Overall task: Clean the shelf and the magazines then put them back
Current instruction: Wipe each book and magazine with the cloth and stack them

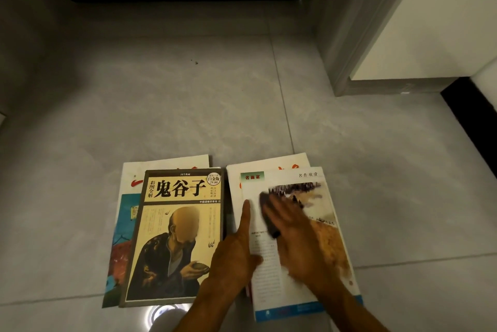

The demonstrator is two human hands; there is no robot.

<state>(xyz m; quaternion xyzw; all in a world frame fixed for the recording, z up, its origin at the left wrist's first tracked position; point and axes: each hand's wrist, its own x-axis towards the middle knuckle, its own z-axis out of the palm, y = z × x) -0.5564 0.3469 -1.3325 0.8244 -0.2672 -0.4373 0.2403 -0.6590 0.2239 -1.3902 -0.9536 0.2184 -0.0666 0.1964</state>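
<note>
**A:** How were the hands placed?

**B:** Both forearms came in from the bottom edge. The left hand [236, 248] lay flat on the left margin of the top magazine [304, 272], its forefinger straight and pointing away from the person, its thumb spread out to the right over the printed text. That grip was spread, pressing the page down. The right hand [295, 235] lay over the middle of the same page with its fingers stretched forward on a dark cloth [269, 216], pressing it against the page.

**B:** That hand was blurred, so I could not tell whether its fingers curled round the cloth or only pressed it flat.

**A:** What was hidden or hard to make out?

**B:** Most of the cloth sat under the fingers. The top magazine covered another magazine [271, 165], of which only a white upper edge with red marks showed. The small text on the page could not be read.

**A:** What else lay around?

**B:** Just beside that pile, to the left, a book [174, 240] with a seated robed figure on its cover lay on a further magazine [126, 221]. Everything rested on a grey tiled floor [188, 105]. A door frame [357, 36] stood at the upper right, well apart from the piles.
</note>
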